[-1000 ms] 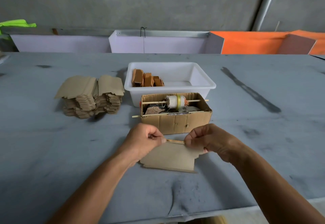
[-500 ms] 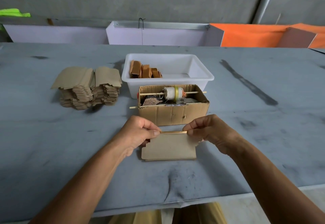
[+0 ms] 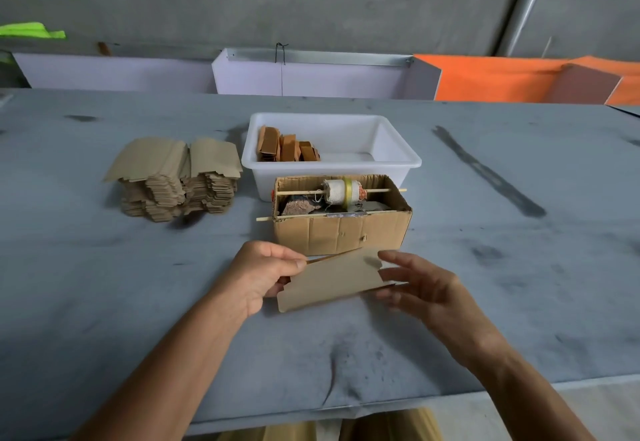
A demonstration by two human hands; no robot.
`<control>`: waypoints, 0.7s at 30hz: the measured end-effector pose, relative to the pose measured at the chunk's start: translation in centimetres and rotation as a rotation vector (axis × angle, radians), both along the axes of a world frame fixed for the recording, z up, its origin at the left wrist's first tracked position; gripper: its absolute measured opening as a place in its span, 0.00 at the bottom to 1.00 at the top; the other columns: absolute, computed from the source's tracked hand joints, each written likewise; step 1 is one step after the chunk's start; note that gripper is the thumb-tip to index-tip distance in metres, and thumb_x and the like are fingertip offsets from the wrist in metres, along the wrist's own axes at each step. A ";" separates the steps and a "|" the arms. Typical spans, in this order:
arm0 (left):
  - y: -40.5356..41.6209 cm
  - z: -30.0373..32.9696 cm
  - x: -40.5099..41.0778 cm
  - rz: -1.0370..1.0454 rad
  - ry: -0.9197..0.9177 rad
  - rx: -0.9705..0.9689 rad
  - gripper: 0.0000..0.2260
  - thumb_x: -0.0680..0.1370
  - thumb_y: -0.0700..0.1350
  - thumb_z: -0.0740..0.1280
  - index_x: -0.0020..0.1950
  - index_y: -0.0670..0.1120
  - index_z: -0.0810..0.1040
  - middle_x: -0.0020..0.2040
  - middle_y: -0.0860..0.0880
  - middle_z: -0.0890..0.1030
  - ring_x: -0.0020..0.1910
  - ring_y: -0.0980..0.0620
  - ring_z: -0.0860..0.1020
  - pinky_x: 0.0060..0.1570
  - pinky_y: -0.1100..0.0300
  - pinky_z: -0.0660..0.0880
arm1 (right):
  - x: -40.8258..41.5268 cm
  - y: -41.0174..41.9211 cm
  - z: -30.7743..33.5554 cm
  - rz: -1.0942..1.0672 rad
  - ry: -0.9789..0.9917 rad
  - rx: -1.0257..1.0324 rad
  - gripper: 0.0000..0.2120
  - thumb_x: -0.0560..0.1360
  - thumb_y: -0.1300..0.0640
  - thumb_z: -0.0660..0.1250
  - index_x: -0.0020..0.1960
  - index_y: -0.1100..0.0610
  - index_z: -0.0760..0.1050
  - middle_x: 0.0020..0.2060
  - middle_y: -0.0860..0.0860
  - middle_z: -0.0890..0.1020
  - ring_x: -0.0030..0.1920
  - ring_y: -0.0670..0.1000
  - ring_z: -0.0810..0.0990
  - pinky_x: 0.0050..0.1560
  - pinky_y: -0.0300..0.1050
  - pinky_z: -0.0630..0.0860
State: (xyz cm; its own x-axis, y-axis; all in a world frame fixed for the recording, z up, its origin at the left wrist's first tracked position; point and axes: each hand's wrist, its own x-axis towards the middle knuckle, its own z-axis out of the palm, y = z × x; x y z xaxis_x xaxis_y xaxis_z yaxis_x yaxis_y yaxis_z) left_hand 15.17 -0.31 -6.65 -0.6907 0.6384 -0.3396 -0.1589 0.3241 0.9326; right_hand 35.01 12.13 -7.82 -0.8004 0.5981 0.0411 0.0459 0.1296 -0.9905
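Note:
A flat tan cardboard piece (image 3: 332, 279) is lifted and tilted just in front of the small cardboard box (image 3: 341, 232). My left hand (image 3: 266, 272) pinches its left edge between thumb and fingers. My right hand (image 3: 417, 284) is beside its right end with fingers spread and relaxed, touching the piece lightly or just apart from it. Inside the box a spool of string (image 3: 343, 191) sits on a thin wooden stick.
A white plastic tub (image 3: 398, 160) with several folded brown pieces (image 3: 285, 148) stands behind the box. A stack of flat cardboard blanks (image 3: 176, 181) lies at the left. The grey table's front edge runs close to me. White and orange bins line the back.
Both hands were pinching the piece's top edge on the table. Now my right hand has let go and opened, and the piece is raised and tilted in my left hand.

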 end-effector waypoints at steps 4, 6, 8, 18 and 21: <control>-0.2 0.6 0.5 -0.068 -0.015 0.002 0.06 0.71 0.34 0.71 0.37 0.44 0.81 0.28 0.50 0.77 0.27 0.56 0.72 0.27 0.68 0.68 | -0.4 -0.6 0.0 -0.012 -0.006 0.112 0.21 0.70 0.74 0.67 0.52 0.50 0.82 0.47 0.50 0.85 0.46 0.47 0.83 0.46 0.37 0.78; -0.4 1.0 0.7 -0.069 -0.020 0.038 0.05 0.72 0.34 0.71 0.39 0.43 0.81 0.30 0.49 0.79 0.28 0.56 0.73 0.24 0.69 0.68 | -0.7 -0.8 0.2 -0.046 0.037 0.108 0.16 0.69 0.69 0.70 0.47 0.49 0.84 0.41 0.53 0.85 0.41 0.49 0.83 0.43 0.38 0.78; -0.9 1.6 0.8 -0.084 -0.112 0.165 0.03 0.74 0.35 0.68 0.45 0.40 0.81 0.39 0.45 0.81 0.33 0.52 0.77 0.25 0.66 0.74 | -1.1 -1.1 0.3 -0.089 0.098 0.065 0.08 0.68 0.61 0.71 0.43 0.50 0.85 0.38 0.55 0.85 0.39 0.51 0.83 0.40 0.39 0.78; -2.8 1.4 1.8 -0.253 -0.122 0.317 0.18 0.75 0.31 0.65 0.57 0.51 0.73 0.52 0.42 0.83 0.44 0.49 0.82 0.40 0.57 0.81 | -2.3 -2.4 0.7 -0.303 0.016 -0.237 0.07 0.73 0.59 0.68 0.39 0.61 0.80 0.37 0.56 0.85 0.36 0.51 0.82 0.39 0.45 0.76; -2.1 1.3 2.0 -0.156 -0.147 0.298 0.07 0.73 0.38 0.70 0.49 0.44 0.76 0.48 0.41 0.83 0.40 0.49 0.82 0.36 0.58 0.81 | -2.2 -2.6 0.9 -0.292 -0.025 -0.253 0.08 0.73 0.58 0.68 0.37 0.61 0.79 0.37 0.57 0.84 0.35 0.51 0.81 0.35 0.41 0.75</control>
State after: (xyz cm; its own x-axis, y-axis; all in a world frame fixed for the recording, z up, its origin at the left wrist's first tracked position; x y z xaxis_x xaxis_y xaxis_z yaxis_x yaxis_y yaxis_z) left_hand 17.20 -2.45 -5.33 -0.5347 0.8183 -0.2109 -0.2684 0.0721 0.9606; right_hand 32.82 9.54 -6.94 -0.5938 0.7897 -0.1544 0.0689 -0.1412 -0.9876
